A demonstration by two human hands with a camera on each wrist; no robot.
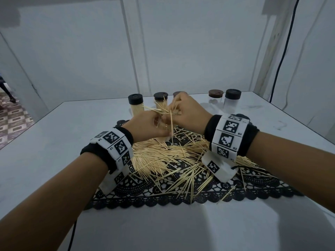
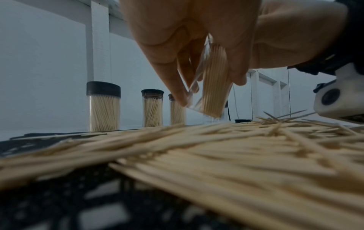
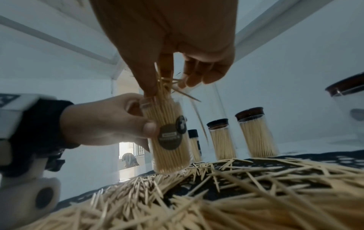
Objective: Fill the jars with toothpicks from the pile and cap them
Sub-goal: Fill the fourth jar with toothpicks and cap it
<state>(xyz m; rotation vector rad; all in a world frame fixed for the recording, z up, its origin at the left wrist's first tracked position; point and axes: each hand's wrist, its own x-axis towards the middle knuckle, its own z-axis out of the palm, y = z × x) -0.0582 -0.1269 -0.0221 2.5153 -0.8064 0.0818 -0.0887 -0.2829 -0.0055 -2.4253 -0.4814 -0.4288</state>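
Our right fingers [image 3: 151, 80] pinched a small bundle of toothpicks [image 3: 162, 87] at the mouth of the open jar [image 3: 169, 137], which our left hand [image 3: 106, 123] gripped, tilted, just above the pile [image 1: 168, 160]. We judged it best to straighten the jar and align the sticks before releasing them. Three capped full jars [image 2: 104, 107] stood behind; the worktop [image 1: 54, 134] lay open on both sides.

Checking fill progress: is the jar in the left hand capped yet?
No. The jar in the left hand is open-topped, with the right hand feeding toothpicks in.
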